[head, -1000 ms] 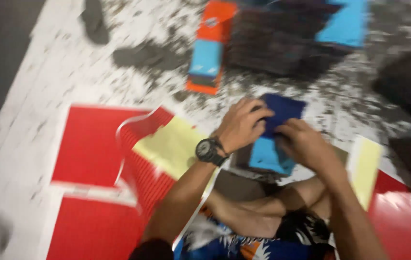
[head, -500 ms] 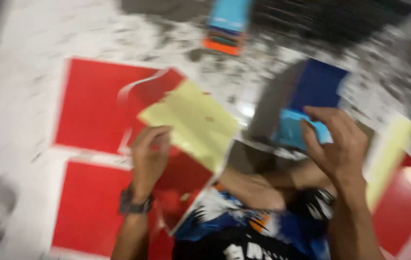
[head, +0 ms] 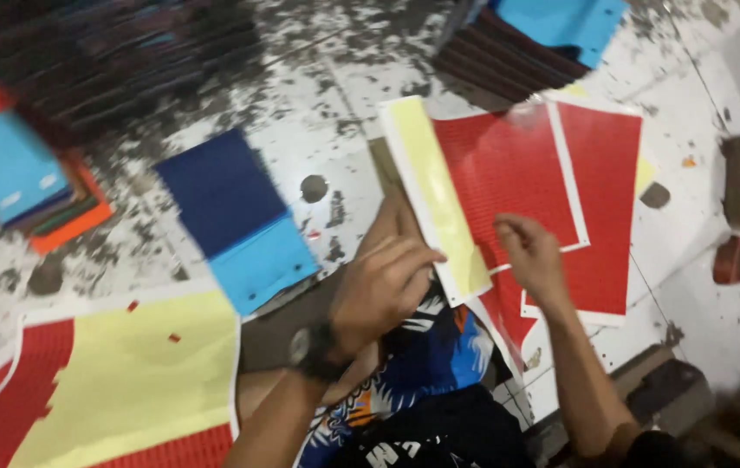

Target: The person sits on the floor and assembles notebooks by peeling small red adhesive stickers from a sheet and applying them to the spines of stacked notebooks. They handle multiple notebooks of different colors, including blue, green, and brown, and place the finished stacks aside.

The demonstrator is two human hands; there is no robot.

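The fingers (head: 405,260) of the left hand (head: 380,290) are loosely curled and hold nothing; their tips lie against the pale yellow border strip (head: 435,208) along the near edge of a red textured sheet with a white outline (head: 509,165). A dark wristwatch (head: 311,351) sits on that wrist. The right hand (head: 533,253) rests palm down on the same red sheet, its fingers (head: 509,227) bent and pressing the surface near the white outline; whether they pinch an edge cannot be told through the blur. The red sheet lies flat on the spattered grey and white floor (head: 327,78), just in front of the person's knees, which are covered by blue patterned shorts (head: 426,347).

To the left of the left hand, well apart from it, lies a flat booklet with a dark blue upper part and a light blue lower part (head: 236,217). Farther left is a stack of light blue and orange covers (head: 23,173). At the lower left lies a large yellow sheet with red textured edges (head: 119,381). At the top, beyond the red sheet, a dark ribbed stack topped by a light blue cover (head: 535,39) rests on the floor.
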